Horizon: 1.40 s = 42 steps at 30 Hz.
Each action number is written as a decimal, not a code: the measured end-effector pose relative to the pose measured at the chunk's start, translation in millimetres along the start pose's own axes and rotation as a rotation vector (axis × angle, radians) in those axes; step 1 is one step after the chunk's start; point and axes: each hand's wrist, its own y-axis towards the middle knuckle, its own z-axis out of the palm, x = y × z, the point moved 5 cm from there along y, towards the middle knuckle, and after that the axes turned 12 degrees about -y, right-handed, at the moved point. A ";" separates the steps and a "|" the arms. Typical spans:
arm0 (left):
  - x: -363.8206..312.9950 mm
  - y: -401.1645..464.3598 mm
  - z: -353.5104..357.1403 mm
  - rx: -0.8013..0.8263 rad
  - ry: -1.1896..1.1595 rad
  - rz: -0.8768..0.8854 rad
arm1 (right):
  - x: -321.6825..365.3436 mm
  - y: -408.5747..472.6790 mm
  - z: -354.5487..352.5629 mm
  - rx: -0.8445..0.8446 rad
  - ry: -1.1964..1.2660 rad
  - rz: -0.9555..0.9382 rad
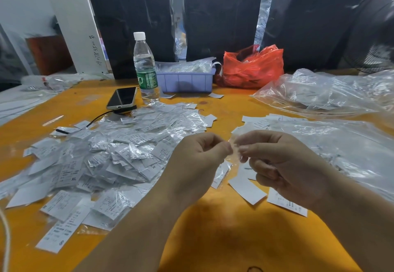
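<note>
Three black wrapped bundles (221, 16) stand behind the orange table (213, 239). Heap of bagged labels (110, 154) lies left, too many to count. One red bag (253, 69), one lavender bin (185, 82), one water bottle (146, 67), one phone (122, 98). Left hand (198, 161) and right hand (281, 165) both pinch one small clear sleeve (234, 154), held above the table.

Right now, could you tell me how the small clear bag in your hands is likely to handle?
The small clear bag is probably floppy: it crumples between the left hand and right hand. Thin and see-through, it is likely very light. Its glossy film may slip.
</note>
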 end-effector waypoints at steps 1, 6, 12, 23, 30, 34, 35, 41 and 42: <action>0.5 0.5 -1.4 -0.010 0.002 -0.003 | -0.3 0.6 -1.6 -0.017 0.009 0.006; 2.5 -0.8 0.2 -0.002 -0.021 -0.027 | -0.6 2.0 -6.5 -0.076 0.079 0.007; 0.1 -1.3 1.4 0.004 -0.026 -0.012 | -1.9 0.8 3.1 0.047 0.023 -0.011; 3.7 0.3 -4.0 -0.013 -0.112 -0.044 | 0.1 2.8 -6.6 -0.096 0.053 -0.024; 4.2 -0.9 -0.9 0.031 -0.097 -0.060 | 1.4 2.3 -10.4 -0.123 0.076 -0.047; 1.3 -0.2 -3.0 0.005 -0.140 -0.056 | 2.2 2.5 -10.5 -0.121 0.050 -0.041; 0.0 0.1 -4.2 -0.011 -0.136 -0.046 | 2.6 2.3 -10.1 -0.118 0.035 -0.034; -7.4 -3.4 -1.8 -0.051 0.050 0.065 | 6.0 -1.2 -0.5 0.024 -0.085 -0.046; -8.7 -4.6 -0.3 -0.036 0.042 0.071 | 6.5 -1.9 1.1 0.050 -0.101 -0.048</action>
